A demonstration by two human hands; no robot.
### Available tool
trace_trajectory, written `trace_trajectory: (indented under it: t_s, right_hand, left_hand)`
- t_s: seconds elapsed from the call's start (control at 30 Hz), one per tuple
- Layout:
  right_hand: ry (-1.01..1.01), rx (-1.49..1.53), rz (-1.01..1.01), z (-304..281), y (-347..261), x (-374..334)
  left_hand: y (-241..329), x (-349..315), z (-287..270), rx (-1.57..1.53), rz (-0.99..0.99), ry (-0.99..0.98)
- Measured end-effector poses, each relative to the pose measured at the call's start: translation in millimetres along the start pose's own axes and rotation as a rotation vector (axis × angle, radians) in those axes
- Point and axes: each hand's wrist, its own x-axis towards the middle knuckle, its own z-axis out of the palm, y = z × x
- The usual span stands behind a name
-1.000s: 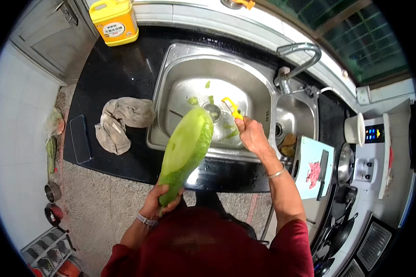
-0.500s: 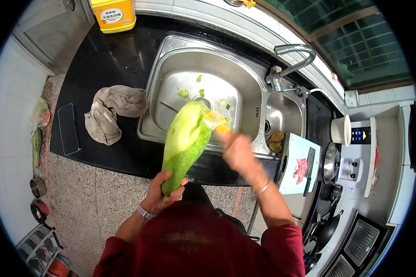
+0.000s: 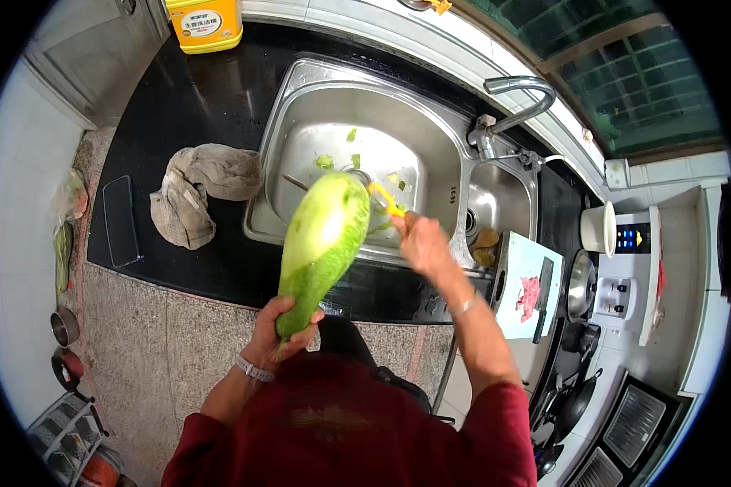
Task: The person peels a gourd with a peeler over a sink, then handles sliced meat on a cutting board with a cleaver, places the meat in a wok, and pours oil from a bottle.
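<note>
A large, long green gourd (image 3: pixel 321 252) is held up at a tilt over the near edge of the sink (image 3: pixel 272 134). Its far, thicker end is pale where the skin is off; the near part is still dark green. My left hand (image 3: pixel 281 329) is closed around its narrow near end. In my right hand (image 3: pixel 424 245) is a yellow peeler (image 3: pixel 388 200), its head close beside the gourd's right side near the far end; whether it touches cannot be made out. Several green peel scraps (image 3: pixel 324 161) lie in the basin below.
A crumpled grey cloth (image 3: pixel 191 195) and a dark phone-like slab (image 3: pixel 121 221) lie on the black counter at left, a yellow jug (image 3: pixel 205 24) behind them. The faucet (image 3: pixel 520 101) arches over the small basin. At right, a cutting board (image 3: pixel 516 321) bears sliced meat (image 3: pixel 529 296) and a knife (image 3: pixel 544 300).
The gourd has shifted slightly left and nearer, showing more of its pale end. The peeler has moved off its surface to the right, and my right hand has moved slightly right.
</note>
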Motion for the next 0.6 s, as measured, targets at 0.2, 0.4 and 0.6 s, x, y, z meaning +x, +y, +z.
trace_trajectory:
  t_s: [0.2, 0.4, 0.6]
  right_hand:
    - [0.127, 0.205, -0.046, -14, 2, -7]
    - [-0.112, 0.045, -0.251, 1, -33, -54]
    - [-0.033, -0.065, -0.337, 8, -34, -60]
  left_hand:
    - [-24, -15, 9, -0.218, 0.043, 0.060]
    - [-29, -10, -4, -0.419, -0.019, -0.137]
    - [-14, -11, 33, 0.143, 0.079, 0.382]
